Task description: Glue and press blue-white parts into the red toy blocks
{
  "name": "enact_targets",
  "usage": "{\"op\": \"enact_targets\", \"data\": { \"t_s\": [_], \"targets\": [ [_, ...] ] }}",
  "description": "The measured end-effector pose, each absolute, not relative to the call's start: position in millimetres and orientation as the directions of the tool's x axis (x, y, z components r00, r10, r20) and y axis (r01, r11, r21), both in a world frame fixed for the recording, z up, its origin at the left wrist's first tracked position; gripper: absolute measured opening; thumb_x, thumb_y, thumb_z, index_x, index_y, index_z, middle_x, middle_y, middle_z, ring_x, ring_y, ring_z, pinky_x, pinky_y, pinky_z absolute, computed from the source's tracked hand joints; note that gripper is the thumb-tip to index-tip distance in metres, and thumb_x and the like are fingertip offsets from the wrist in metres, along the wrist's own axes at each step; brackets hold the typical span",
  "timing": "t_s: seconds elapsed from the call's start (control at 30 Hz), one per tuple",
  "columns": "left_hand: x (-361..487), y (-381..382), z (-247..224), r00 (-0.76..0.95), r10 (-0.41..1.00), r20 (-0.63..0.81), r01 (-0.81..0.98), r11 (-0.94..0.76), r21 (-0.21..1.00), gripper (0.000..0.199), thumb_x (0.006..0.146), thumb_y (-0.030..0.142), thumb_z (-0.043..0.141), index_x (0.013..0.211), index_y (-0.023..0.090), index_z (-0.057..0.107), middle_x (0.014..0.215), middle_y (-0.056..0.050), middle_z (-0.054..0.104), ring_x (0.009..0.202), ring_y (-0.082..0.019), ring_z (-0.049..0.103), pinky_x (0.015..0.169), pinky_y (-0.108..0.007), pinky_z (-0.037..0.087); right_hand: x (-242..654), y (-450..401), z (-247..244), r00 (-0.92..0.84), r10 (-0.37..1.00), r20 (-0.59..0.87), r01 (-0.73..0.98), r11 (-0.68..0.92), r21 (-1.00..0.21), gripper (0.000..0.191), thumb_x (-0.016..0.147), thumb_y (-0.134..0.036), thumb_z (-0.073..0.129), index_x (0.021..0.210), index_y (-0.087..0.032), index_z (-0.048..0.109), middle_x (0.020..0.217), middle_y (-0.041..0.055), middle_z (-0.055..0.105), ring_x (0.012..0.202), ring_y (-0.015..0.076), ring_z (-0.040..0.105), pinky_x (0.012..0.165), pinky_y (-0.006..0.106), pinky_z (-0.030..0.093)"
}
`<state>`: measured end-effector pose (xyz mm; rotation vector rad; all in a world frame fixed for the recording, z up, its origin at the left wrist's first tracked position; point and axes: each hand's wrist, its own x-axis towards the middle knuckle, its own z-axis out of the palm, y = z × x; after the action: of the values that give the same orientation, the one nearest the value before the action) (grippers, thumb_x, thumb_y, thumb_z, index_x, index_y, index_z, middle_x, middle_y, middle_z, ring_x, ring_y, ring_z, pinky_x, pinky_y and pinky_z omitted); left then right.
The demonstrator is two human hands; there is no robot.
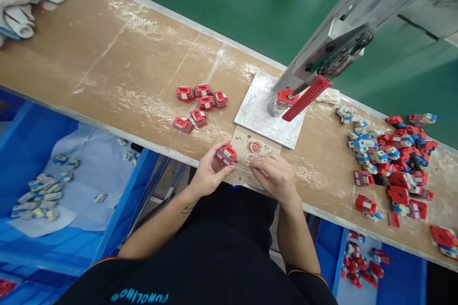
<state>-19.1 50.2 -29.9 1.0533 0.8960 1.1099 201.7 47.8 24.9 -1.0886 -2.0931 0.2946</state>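
Note:
My left hand (208,171) grips a red and grey toy vehicle part (226,153) with its hollow side facing up. To the right, my right hand (275,175) has thumb and fingers pinched together, low over a stained piece of cardboard (239,140). Whatever those fingertips hold is too small to make out. Two pale round outlines lie on the cardboard by the fingertips, one around a reddish patch (256,147). Several similar red parts (206,102) rest on the bench, up and left of my left hand.
Beyond the cardboard, a metal plate (265,105) carries a toggle clamp with a red handle (307,97), by another red part (285,97). A pile of red, white and blue pieces (397,152) covers the right side. Blue bins (118,190) stand below the bench edge.

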Motion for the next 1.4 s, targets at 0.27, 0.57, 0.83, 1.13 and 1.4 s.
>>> {"op": "enact_targets", "data": {
  "t_s": [0.27, 0.57, 0.83, 1.13, 1.4],
  "targets": [
    [-27, 40, -20, 0.288, 0.95, 0.122, -0.331, -0.021, 0.943, 0.045, 0.092, 0.027, 0.081, 0.131, 0.028, 0.057, 0.131, -0.011, 0.067, 0.089, -0.018, 0.079, 0.078, -0.03, 0.066, 210, 24, 41, 0.03, 0.759, 0.65, 0.501, 0.552, -0.667, 0.022, 0.09, -0.006, 0.079, 0.1, -0.025, 0.075, 0.08, 0.0, 0.079, 0.067, 0.0183, 0.073, 0.06, 0.034, 0.055],
    [-10, 29, -12, 0.335, 0.891, 0.306, -0.172, -0.261, 0.95, 0.041, 0.09, 0.022, 0.085, 0.106, 0.026, 0.046, 0.107, 0.0, 0.055, 0.09, -0.015, 0.074, 0.081, -0.029, 0.063, 173, 5, 49, 0.179, 0.742, 0.647, 0.3, 0.585, -0.754, 0.013, 0.093, -0.012, 0.079, 0.099, -0.022, 0.073, 0.074, -0.0002, 0.076, 0.062, 0.0171, 0.072, 0.055, 0.033, 0.055],
    [-12, 36, 5, 0.257, 0.884, 0.391, 0.183, -0.442, 0.878, 0.037, 0.085, 0.012, 0.083, 0.097, 0.024, 0.05, 0.093, 0.001, 0.055, 0.083, -0.015, 0.06, 0.072, -0.026, 0.051, 158, 8, 49, 0.091, 0.741, 0.665, 0.36, 0.598, -0.716, 0.012, 0.094, -0.008, 0.075, 0.093, -0.02, 0.071, 0.075, 0.0009, 0.078, 0.062, 0.0155, 0.073, 0.055, 0.031, 0.054],
    [-14, 35, 7, 0.273, 0.905, 0.326, 0.215, -0.387, 0.897, 0.035, 0.085, 0.012, 0.08, 0.098, 0.023, 0.05, 0.095, 0.001, 0.055, 0.078, -0.013, 0.058, 0.067, -0.024, 0.048, 157, 12, 49, 0.035, 0.745, 0.666, 0.404, 0.599, -0.691, 0.013, 0.094, -0.009, 0.074, 0.093, -0.021, 0.07, 0.074, 0.0004, 0.078, 0.06, 0.016, 0.074, 0.054, 0.031, 0.056],
    [-12, 35, 8, 0.265, 0.898, 0.352, 0.214, -0.411, 0.886, 0.032, 0.087, 0.013, 0.078, 0.097, 0.023, 0.05, 0.094, 0.0, 0.056, 0.082, -0.015, 0.06, 0.069, -0.025, 0.05, 156, 13, 49, 0.021, 0.749, 0.662, 0.433, 0.59, -0.681, 0.015, 0.092, -0.009, 0.075, 0.096, -0.024, 0.071, 0.074, -0.0013, 0.079, 0.059, 0.0167, 0.074, 0.053, 0.031, 0.056]
  ]
}}
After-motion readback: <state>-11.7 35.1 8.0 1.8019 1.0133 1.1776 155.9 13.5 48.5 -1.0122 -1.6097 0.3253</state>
